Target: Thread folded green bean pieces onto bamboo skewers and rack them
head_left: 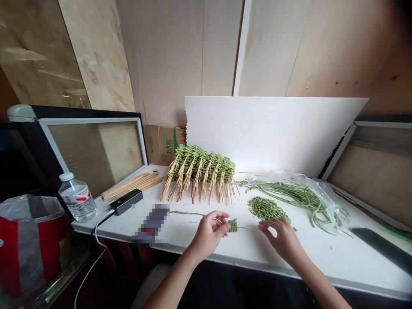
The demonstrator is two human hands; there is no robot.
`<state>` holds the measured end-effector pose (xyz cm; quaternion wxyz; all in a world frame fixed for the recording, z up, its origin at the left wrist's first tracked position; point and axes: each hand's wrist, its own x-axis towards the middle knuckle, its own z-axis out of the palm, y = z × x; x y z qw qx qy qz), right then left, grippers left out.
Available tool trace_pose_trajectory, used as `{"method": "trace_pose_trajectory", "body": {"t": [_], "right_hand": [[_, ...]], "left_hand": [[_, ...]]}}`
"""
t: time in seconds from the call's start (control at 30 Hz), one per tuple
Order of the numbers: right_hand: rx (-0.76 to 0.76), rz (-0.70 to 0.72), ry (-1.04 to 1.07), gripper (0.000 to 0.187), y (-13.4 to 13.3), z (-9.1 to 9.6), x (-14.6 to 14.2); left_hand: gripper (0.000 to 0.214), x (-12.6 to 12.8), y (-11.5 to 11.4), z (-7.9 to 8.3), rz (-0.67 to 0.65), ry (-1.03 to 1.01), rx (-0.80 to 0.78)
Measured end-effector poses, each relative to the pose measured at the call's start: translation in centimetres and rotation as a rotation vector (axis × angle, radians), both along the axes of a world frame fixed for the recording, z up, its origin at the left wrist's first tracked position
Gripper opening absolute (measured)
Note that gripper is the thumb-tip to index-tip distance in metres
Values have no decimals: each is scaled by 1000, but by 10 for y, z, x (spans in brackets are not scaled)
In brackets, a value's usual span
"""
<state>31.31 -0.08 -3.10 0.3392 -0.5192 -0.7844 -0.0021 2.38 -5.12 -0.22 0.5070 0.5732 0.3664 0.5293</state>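
Note:
My left hand [212, 229] is closed around a thin wooden skewer, with several short pieces of green bean [232, 225] threaded side by side on it. The skewer's bare tip sticks out to the right of the beans. Over the near edge of a pile of cut green bean pieces [267, 207] is my right hand [281, 236], its fingers apart and pointing left. No bean piece shows in its fingers. One long bean [186, 213] lies on the table to the left of my left hand.
Stacked bean skewers [202, 169] stand at the back. Loose skewers [133, 184], a black power bank [127, 201] with a cable and a water bottle [77, 199] are on the left. Long beans [299, 193] in a plastic bag and a dark flat object [380, 249] lie right.

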Motion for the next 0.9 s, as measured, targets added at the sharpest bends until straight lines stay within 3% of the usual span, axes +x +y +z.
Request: {"method": "trace_pose_trajectory", "body": {"t": [0.13, 0.23, 0.53, 0.73, 0.9], "right_hand": [[-259, 277, 248, 45, -28, 34, -29], [-302, 394, 287, 37, -44, 44, -42], [-68, 473, 163, 12, -43, 43, -47], [85, 427, 141, 10, -45, 47, -53], [153, 514, 120, 14, -41, 46, -55]], "left_hand": [[44, 13, -6, -4, -31, 1, -22], [44, 19, -8, -5, -41, -2, -47], [49, 23, -10, -4, -94, -19, -84], [46, 15, -6, 3, -108, 98, -44], [39, 15, -5, 7, -133, 181, -8]]}}
